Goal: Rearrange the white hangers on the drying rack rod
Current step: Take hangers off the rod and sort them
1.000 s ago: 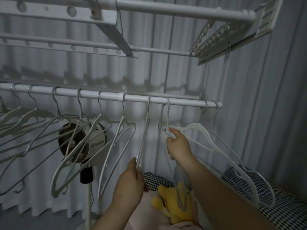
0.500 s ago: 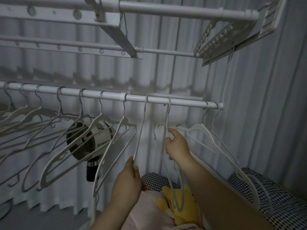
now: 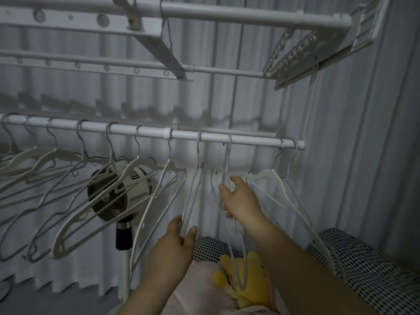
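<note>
While left hand (image 3: 172,245) pinches slim hanger (image 3: 199,155), right hand (image 3: 241,201) grips second curved hanger (image 3: 228,155).

Soft things and a fan before pale pleated curtains (image 3: 363,155).
A round white-and-black pedestal fan (image 3: 106,201) stands at the left on a white pole; lower down, a yellow plush toy (image 3: 254,289), possibly a bear, lies between pink cloth (image 3: 204,289) and black-and-white houndstooth bedding (image 3: 375,280).

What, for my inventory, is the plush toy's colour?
The plush toy is yellow, seen best in the head view.
</note>
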{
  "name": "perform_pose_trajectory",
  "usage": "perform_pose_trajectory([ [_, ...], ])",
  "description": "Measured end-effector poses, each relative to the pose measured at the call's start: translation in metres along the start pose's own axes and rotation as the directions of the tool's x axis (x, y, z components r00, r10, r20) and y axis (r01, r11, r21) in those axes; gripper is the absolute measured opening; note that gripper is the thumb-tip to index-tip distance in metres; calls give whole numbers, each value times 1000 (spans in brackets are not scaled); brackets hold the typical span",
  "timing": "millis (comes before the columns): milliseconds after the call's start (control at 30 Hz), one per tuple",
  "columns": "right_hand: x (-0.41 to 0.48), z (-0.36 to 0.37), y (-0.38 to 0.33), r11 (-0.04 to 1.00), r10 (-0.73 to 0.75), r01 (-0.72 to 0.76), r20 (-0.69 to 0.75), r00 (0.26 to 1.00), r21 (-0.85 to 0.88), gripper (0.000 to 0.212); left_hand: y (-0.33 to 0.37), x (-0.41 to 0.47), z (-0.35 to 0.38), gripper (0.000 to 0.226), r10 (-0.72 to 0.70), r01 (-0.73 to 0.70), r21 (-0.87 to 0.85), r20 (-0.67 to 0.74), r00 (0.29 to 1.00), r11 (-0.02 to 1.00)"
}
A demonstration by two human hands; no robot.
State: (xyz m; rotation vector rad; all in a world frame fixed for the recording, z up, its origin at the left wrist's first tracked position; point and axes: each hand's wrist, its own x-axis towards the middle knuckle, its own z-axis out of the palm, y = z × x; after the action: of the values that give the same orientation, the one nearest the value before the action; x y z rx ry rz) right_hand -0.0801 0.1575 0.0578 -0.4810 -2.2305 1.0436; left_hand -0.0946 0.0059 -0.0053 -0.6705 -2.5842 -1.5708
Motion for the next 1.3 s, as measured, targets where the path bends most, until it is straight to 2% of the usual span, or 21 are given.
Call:
perform_pose_trajectory([
  [133, -14, -32, -5, 965, -148, 121, -100, 984, -233, 42, 12, -4, -2, 53, 31, -30, 30, -58, 998, 999],
  [200, -21, -56, -7, 949, -238, 188, -184, 954, -254, 33, 21, -7, -2, 52, 89, -84, 45, -128, 988, 995],
  [267, -27, -86, -5, 953, -262, 200, -289, 921, -229, 25, 31, -11, -1, 47, 179, -162, 89, -235, 955, 983],
  [367, -28, -134, 11, 984, -169, 123, -438, 883, -133, 24, 52, -22, 3, 33, 335, -341, 45, -340, 879, 939],
  [433, -28, -156, 27, 998, -51, 29, -423, 905, -58, 25, 69, -36, 9, 18, 384, -444, -132, -327, 864, 886],
  [467, -28, -163, 34, 999, 36, -44, -363, 931, -15, 26, 78, -42, 14, 19, 397, -462, -230, -279, 874, 856],
  [533, -31, -169, 44, 976, 214, -202, -180, 960, 83, 28, 95, -53, 28, 21, 412, -442, -397, -164, 896, 804],
  [600, -32, -171, 48, 953, 280, -269, -72, 957, 139, 29, 106, -55, 50, 15, 408, -387, -473, -63, 911, 791],
  [633, -31, -172, 48, 952, 281, -270, -61, 958, 148, 29, 111, -54, 63, 17, 395, -360, -466, -24, 918, 808],
  [800, -20, -165, 47, 965, 222, -216, -23, 975, 147, 32, 112, -41, 120, 70, 288, -238, -311, 123, 950, 920],
  [867, -15, -160, 49, 963, 221, -220, 7, 975, 159, 41, 106, -36, 132, 76, 221, -175, -258, 163, 962, 950],
  [967, -10, -149, 55, 953, 248, -259, 84, 965, 161, 54, 99, -32, 141, 61, 178, -116, -289, 199, 964, 950],
  [1100, -8, -137, 64, 921, 253, -289, 164, 953, 261, 60, 93, -31, 138, 45, 122, -28, -402, 210, 970, 915],
  [1200, -8, -128, 69, 889, 244, -263, 99, 965, 374, 53, 90, -31, 128, 32, 69, 18, -485, 162, 984, 874],
  [1300, -5, -117, 73, 879, 220, -194, -9, 975, 436, 41, 88, -30, 117, 33, 57, -16, -459, 76, 996, 888],
])
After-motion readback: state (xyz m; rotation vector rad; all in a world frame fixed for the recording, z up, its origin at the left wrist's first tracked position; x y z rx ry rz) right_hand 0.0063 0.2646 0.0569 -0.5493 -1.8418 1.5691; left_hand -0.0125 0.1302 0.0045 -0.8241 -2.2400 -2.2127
